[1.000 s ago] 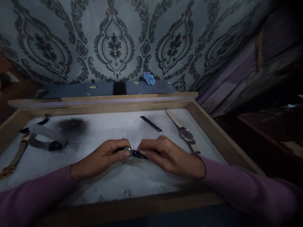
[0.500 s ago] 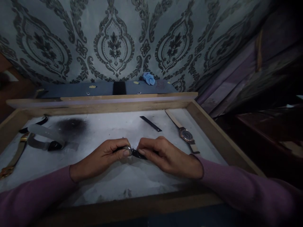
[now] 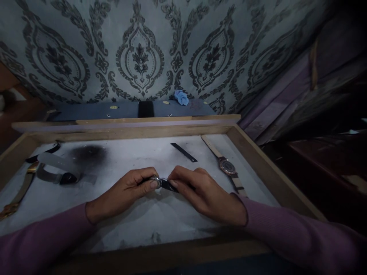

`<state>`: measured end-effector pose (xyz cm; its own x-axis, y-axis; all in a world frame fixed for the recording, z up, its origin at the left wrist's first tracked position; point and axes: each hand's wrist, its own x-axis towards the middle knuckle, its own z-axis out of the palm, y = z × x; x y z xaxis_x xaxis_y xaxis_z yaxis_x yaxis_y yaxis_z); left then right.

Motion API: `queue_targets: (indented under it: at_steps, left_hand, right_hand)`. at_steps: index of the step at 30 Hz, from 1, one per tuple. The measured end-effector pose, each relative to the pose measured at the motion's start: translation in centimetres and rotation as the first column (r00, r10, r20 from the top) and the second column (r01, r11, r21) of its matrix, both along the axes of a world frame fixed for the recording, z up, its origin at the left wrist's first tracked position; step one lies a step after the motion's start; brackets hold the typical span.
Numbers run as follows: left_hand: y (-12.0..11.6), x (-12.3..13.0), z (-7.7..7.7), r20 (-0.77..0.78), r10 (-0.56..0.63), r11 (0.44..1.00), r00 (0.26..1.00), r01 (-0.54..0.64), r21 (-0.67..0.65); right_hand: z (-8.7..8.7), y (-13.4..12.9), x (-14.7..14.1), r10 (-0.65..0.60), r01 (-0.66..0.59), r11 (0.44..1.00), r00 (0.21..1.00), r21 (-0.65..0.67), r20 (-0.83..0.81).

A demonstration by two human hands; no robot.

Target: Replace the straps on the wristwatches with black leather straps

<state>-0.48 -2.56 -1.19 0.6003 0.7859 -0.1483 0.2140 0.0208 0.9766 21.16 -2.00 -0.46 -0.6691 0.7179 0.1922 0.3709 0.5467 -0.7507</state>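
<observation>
purple-sleeved left hand (image 3: 127, 191): closed in a pinch on a silver watch case (image 3: 158, 182), the thumb over its near side and covering much of it.

right hand (image 3: 208, 194): to the right of the watch case, thumb and forefinger pinched on a black strap (image 3: 168, 185), the other fingers folded in.

watch case: between the two hands, over the middle of the worktop (image 3: 137, 227); whether it rests there or is lifted, i cannot tell.

black strap: starts at the right edge of the watch case; its long axis runs rightward and slightly toward the wearer, into the right hand, which hides the other end.

case-to-strap junction: at the right edge of the watch case, inside the narrow gap between the hands; the two touch or very nearly so, too dim to tell if joined. i judge this alignment to be the relation that matters most here, with the right hand governing the strap's angle.

dark flat blade (image 3: 184, 152): beyond the watch case and to its right, slanting from far left to near right; the right hand is nearer.

brown-strapped watch (image 3: 228, 166): farther right of the watch case, stretched out, its near end beside the right sleeve.

grey band (image 3: 50, 174): well left of the watch case, bent in a loop.

blue cloth (image 3: 181, 98): well beyond the watch case, past the worktop's wooden far rim (image 3: 129, 132).
</observation>
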Motion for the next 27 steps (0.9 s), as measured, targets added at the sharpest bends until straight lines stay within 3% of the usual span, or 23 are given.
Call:
queue_targets:
  at_steps: [27]
  left_hand:
    - [-0.19,0.20,0.16,0.005,0.017,1.000,1.000,-0.017,0.011]
  right_hand:
    - [0.26,0.41,0.11,0.062,-0.064,0.998,0.996,-0.024,-0.066]
